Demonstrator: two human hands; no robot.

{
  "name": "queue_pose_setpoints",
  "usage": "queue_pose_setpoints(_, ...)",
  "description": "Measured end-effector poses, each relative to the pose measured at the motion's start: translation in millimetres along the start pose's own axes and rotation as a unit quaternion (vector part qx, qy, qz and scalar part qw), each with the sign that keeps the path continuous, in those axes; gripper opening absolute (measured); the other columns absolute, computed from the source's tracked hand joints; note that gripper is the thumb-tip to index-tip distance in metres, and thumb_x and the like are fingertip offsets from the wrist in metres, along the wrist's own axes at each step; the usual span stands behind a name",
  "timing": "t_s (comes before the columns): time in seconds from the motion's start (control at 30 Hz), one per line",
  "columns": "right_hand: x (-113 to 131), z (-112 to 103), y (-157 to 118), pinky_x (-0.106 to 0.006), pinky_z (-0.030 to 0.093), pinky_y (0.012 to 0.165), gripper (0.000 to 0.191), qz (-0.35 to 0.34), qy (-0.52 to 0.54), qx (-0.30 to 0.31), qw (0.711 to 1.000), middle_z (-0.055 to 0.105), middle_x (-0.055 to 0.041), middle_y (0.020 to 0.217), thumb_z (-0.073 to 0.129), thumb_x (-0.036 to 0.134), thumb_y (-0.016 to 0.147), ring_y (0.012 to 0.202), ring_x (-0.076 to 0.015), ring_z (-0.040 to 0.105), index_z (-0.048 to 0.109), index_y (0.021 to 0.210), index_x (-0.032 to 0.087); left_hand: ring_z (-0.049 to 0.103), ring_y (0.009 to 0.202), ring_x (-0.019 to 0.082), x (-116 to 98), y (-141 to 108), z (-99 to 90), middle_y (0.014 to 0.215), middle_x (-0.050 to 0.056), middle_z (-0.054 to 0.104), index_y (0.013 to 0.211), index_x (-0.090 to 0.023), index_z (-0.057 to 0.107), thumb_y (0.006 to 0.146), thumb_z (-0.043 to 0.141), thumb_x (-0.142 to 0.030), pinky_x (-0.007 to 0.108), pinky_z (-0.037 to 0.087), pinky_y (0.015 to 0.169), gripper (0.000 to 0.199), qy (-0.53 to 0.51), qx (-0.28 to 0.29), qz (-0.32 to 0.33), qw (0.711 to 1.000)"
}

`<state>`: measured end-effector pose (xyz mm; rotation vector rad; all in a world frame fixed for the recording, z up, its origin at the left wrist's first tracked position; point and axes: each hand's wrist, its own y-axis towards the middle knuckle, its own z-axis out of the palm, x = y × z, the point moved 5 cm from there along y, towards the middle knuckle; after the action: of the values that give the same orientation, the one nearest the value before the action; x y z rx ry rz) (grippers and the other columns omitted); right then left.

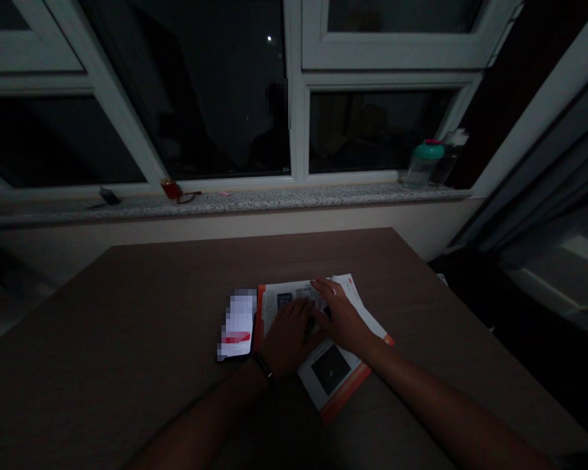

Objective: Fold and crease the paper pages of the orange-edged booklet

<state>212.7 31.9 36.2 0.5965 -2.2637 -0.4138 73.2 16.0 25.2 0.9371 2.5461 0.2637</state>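
A printed booklet [331, 369] with orange edges, text and dark pictures lies on the brown table, its lower part angled to the right. My left hand [288, 336], with a dark band on the wrist, rests palm down over its left half, fingers stretched out. From the right, my right hand [342, 318] lies across the upper page with its fingers extended. The thumbs come close together over the middle, where shadow hides detail. Just left of the booklet is a phone [238, 323] with a lit, partly blurred screen, touched by neither hand.
The brown table [142, 313] reaches to the wall below a granite windowsill [274, 199]. On the sill are a bottle with a teal lid [425, 163], a clear bottle [448, 156], a small red object [171, 189] and a small dark object [108, 196]. A curtain [534, 176] hangs at the right.
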Motion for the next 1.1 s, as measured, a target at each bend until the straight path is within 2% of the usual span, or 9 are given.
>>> queue_pose_setpoints(0.23, -2.4, 9.7, -5.3, -0.054, 0.034, 0.113, 0.058, -0.022, -0.045, 0.027, 0.998, 0.038, -0.0139, 0.146, 0.052, 0.022, 0.092, 0.138, -0.0289, 0.033, 0.032, 0.147, 0.024, 0.044, 0.129, 0.032, 1.8, -0.7, 2.1, 0.138, 0.016, 0.049, 0.138, -0.018, 0.04, 0.095, 0.051, -0.051, 0.052, 0.035, 0.108, 0.056, -0.013, -0.001, 0.007, 1.0)
queue_pose_setpoints(0.53, -2.8, 4.8, -14.1, -0.054, 0.031, 0.116, 0.057, -0.046, -0.083, 0.066, 0.993, 0.036, -0.0146, 0.149, 0.051, 0.023, 0.093, 0.141, -0.0289, 0.029, 0.031, 0.147, 0.021, 0.043, 0.131, 0.029, 6.0, -1.5, 5.3, 0.14, 0.014, 0.048, 0.135, -0.018, 0.043, 0.098, 0.049, -0.041, 0.051, 0.035, 0.109, 0.044, -0.028, 0.011, -0.002, 1.0)
queue_pose_setpoints(0.83, -11.5, -13.1, -22.3, -0.053, 0.032, 0.115, 0.065, -0.051, -0.061, 0.087, 0.993, 0.035, -0.0135, 0.15, 0.054, 0.023, 0.092, 0.142, -0.0281, 0.029, 0.026, 0.149, 0.024, 0.04, 0.134, 0.028, 8.7, -2.9, 7.8, 0.143, 0.012, 0.045, 0.138, -0.019, 0.042, 0.097, 0.048, -0.025, 0.051, 0.035, 0.11, 0.042, -0.009, 0.023, -0.003, 1.0)
queue_pose_setpoints(1.1, -25.5, -29.5, -33.2, -0.05, 0.032, 0.115, 0.068, -0.063, -0.039, 0.133, 0.988, 0.033, -0.0128, 0.153, 0.058, 0.026, 0.09, 0.142, -0.028, 0.03, 0.026, 0.15, 0.025, 0.037, 0.137, 0.027, 9.8, -3.8, 9.0, 0.144, 0.011, 0.045, 0.138, -0.02, 0.041, 0.094, 0.054, -0.024, 0.05, 0.034, 0.112, 0.047, 0.001, 0.024, 0.002, 1.0)
